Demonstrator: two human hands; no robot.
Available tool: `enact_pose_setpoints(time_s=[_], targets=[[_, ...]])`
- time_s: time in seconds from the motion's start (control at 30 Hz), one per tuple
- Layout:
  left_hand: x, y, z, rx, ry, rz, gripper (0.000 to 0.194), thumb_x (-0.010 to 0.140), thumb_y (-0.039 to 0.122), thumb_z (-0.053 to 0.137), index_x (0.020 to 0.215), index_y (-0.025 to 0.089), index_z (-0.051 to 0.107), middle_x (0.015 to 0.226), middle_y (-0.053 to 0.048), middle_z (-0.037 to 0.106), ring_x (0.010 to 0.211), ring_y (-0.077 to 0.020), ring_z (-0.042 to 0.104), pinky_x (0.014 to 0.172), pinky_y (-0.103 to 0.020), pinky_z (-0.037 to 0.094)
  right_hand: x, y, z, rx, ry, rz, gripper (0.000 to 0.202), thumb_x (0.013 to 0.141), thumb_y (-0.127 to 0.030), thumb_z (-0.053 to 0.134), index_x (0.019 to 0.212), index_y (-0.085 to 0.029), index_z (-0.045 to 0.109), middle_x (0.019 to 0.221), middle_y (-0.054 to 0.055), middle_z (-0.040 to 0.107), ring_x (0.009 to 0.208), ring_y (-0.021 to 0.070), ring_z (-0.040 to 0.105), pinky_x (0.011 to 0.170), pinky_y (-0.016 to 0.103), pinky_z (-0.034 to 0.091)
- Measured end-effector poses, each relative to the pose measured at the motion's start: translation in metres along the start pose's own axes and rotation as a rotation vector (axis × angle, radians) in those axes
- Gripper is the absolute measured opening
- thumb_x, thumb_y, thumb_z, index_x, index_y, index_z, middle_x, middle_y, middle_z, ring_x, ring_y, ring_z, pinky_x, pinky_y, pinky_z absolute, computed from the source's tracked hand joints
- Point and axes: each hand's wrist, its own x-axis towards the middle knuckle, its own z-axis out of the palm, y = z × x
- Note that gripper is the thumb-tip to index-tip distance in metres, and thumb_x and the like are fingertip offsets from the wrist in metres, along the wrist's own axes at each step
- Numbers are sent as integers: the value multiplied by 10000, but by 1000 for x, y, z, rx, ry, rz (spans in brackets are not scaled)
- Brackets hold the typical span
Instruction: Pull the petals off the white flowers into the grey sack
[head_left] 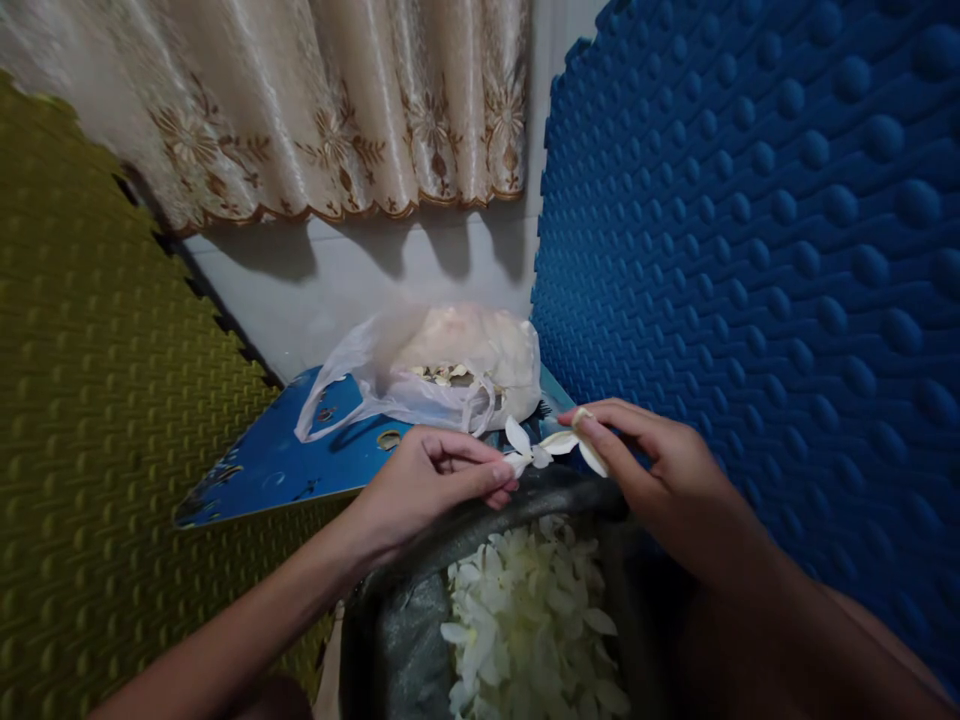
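Observation:
My left hand point(435, 475) pinches the base of a white flower point(534, 450) above a dark basin. My right hand point(660, 465) grips one of its petals between thumb and fingers. The dark basin point(390, 640) sits just below both hands and holds a heap of white petals point(525, 620). Beyond the hands lies a thin white plastic bag point(450, 370) with more flowers inside, its mouth facing me.
A blue foam mat point(750, 220) stands upright on the right and a yellow-green one point(90, 380) on the left. A blue patterned board point(300, 465) lies under the bag. A beige embroidered curtain point(337, 100) hangs over the white wall behind.

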Motion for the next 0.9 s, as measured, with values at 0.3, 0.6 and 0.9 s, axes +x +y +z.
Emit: enact_pose_setpoints(time_s=[0.3,0.6,0.9], targets=[[-4,-3,5,518,-100,148,344,554,384,786,810,163,720,661,-24,658,553,-125,528,502,-216,380,0,-1,-4,380,-38,292,192,756,-388,634,760,-230,743,774,23,724,784,243,652,643,295,481],[-8,7,18,318,127,362,269,703,327,706,927,179,700,714,-15,615,620,-121,518,574,-217,416,-2,-10,6,610,-180,464,161,647,-305,742,627,-155,687,545,-26,590,505,99,492,464,212,334],[5,3,18,19,228,261,167,734,301,662,705,144,613,641,15,564,591,-97,486,542,-181,371,-3,-4,6,655,-261,531,258,693,-406,702,679,-149,685,604,-5,632,530,103,526,489,202,360]])
